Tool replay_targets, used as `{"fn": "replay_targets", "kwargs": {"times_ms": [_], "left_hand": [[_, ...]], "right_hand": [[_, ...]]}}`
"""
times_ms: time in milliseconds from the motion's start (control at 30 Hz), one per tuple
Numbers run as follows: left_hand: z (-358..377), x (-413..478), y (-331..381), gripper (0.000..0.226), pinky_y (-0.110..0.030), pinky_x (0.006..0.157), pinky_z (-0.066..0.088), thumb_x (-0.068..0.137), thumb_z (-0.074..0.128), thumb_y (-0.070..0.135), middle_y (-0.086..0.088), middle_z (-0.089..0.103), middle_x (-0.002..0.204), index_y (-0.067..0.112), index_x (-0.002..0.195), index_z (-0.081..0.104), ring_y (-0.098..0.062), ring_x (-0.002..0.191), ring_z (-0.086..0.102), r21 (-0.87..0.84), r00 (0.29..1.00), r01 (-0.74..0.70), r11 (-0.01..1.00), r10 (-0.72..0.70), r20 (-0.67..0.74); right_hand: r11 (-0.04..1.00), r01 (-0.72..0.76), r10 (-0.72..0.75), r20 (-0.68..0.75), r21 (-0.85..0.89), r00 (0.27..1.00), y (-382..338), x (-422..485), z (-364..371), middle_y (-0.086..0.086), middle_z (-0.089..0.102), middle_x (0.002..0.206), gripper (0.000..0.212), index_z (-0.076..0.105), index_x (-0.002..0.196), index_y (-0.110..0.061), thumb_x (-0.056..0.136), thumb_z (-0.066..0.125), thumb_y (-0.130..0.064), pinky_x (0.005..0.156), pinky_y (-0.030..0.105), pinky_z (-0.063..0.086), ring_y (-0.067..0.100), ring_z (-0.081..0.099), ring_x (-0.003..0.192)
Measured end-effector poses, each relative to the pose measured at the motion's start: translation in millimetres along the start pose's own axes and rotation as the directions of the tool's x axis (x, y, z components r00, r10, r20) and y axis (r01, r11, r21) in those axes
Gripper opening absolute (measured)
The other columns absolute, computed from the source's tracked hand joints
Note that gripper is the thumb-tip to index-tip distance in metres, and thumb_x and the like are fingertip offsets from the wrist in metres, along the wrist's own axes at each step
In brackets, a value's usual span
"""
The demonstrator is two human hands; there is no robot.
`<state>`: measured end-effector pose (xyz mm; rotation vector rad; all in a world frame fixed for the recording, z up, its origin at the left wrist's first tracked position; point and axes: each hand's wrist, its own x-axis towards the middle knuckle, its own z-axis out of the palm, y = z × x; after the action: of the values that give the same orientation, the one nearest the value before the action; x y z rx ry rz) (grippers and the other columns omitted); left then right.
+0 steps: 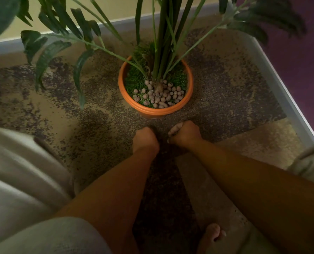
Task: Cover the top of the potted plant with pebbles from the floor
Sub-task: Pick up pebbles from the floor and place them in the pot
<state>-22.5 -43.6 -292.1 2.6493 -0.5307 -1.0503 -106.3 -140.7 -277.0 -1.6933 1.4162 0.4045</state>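
Resting on the carpet: left hand (145, 138) and right hand (185, 133), side by side at lower centre of the frame, just below the pot and apart from it.
Left hand grip: knuckles up, fingers turned under and hidden against the floor; cannot tell whether they hold anything.
Right hand grip: fingers curled in towards the palm, thumb side facing the pot; contents not visible, so cannot tell whether it is clamped on anything.
Pot (153, 111): orange, round, upright on the carpet at centre frame.
Pebbles (160, 97): pale, rounded, heaped in the near half of the pot, around the stem base and down to the near rim.
Green filling (134, 82): grass-like, uncovered along the left, right and far sides of the pot.
Plant stems (164, 52): rise from the pot's middle to the top edge; leaves (48, 55) spread to upper left and upper right.
Carpet (225, 92): beige with dark speckled patches; cannot tell pattern from loose grit.
Skirting board (280, 88): pale, runs along the top and down the right; purple wall (299, 61) beyond.
Foot (213, 234): bare, bottom centre, between the forearms.
Grey clothing (20, 180): fills lower left.
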Motion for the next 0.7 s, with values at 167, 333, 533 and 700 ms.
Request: {"fn": "replay_targets", "kwargs": {"times_ms": [167, 333, 533, 700], "left_hand": [[-10, -4, 1, 0.023, -0.036, 0.093, 0.051, 0.086, 0.066, 0.015, -0.012, 0.068, 0.117, 0.012, 0.108, 0.072, -0.029, 0.112, 0.062, -0.043, 0.996, 0.066, 0.997, -0.063, 0.066], [-41, -29, 20, 0.037, -0.031, 0.093, 0.050, 0.088, 0.064, 0.029, -0.003, 0.063, 0.127, 0.017, 0.123, 0.066, -0.022, 0.118, 0.059, 0.049, 0.962, -0.038, 0.998, 0.023, 0.274], [-107, -51, 49, 0.027, -0.030, 0.084, 0.057, 0.087, 0.062, 0.001, -0.012, 0.072, 0.099, -0.001, 0.114, 0.065, -0.023, 0.092, 0.072, -0.115, 0.813, -0.110, 0.987, 0.156, 0.561], [-172, -37, 52, 0.019, -0.025, 0.059, 0.058, 0.085, 0.064, -0.007, -0.002, 0.063, 0.058, 0.007, 0.072, 0.065, -0.020, 0.062, 0.063, -0.436, 0.946, -0.053, 0.898, 0.184, 0.265]], "right_hand": [[0.999, 0.001, -0.002, 0.036, 0.032, 0.999, 1, -4, -8, 0.002, 0.074, 0.107, 0.022, 0.079, 0.093, -0.016, 0.073, 0.087, -0.016, 0.077, 0.022, 0.046, 0.014, 0.066, 0.097], [0.997, 0.021, -0.026, 0.070, 0.073, 0.997, -6, -22, -33, 0.001, 0.075, 0.093, 0.021, 0.078, 0.084, -0.019, 0.068, 0.090, -0.016, 0.074, 0.028, 0.057, 0.016, 0.069, 0.086], [0.976, 0.124, -0.143, 0.098, 0.177, 0.985, -26, -54, -71, 0.002, 0.074, 0.079, 0.020, 0.073, 0.075, -0.020, 0.068, 0.087, -0.007, 0.066, 0.026, 0.054, 0.013, 0.069, 0.074], [0.844, 0.137, -0.219, 0.099, 0.519, 0.971, -54, -63, -100, 0.005, 0.072, 0.088, 0.022, 0.070, 0.082, -0.010, 0.074, 0.079, 0.008, 0.055, 0.015, 0.056, 0.008, 0.072, 0.073]]}}
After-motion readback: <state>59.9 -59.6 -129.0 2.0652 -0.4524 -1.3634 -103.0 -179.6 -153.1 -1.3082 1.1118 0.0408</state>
